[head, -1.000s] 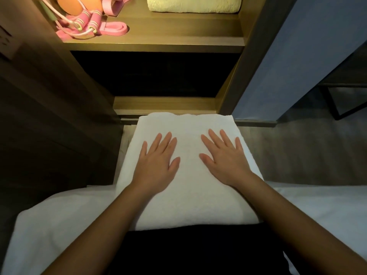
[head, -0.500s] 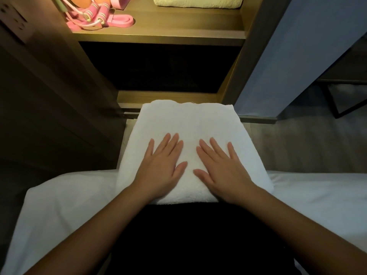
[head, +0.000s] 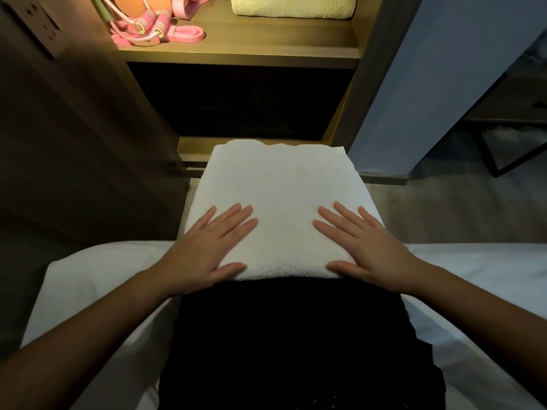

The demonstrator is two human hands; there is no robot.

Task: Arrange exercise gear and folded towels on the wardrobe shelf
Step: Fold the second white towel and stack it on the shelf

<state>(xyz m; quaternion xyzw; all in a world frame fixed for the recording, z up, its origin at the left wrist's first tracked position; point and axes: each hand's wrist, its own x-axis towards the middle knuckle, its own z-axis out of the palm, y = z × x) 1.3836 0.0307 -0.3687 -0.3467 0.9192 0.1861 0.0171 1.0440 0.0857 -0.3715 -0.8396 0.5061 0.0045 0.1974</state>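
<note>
A folded white towel [head: 281, 202] lies across my lap in front of the wardrobe. My left hand [head: 207, 250] rests flat on its near left corner, fingers straight, thumb along the near edge. My right hand [head: 364, 247] lies flat on the near right corner the same way. On the lit wardrobe shelf [head: 266, 51] above, a pink skipping rope [head: 148, 28] and pink resistance bands [head: 186, 34] sit at the left beside an orange ball [head: 130, 5]. A folded pale yellow towel [head: 293, 5] lies on the shelf's right half.
Below the lit shelf is a dark open compartment [head: 236, 102]. A wardrobe side panel [head: 74, 128] stands at the left and a blue-grey door [head: 444, 84] at the right. White bedding [head: 473, 285] spreads under me on both sides. A black metal frame [head: 503, 161] stands far right.
Both hands have slid back toward me and apart, from the towel's middle to its near corners. The towel's visible near part has shortened, as if folded over.
</note>
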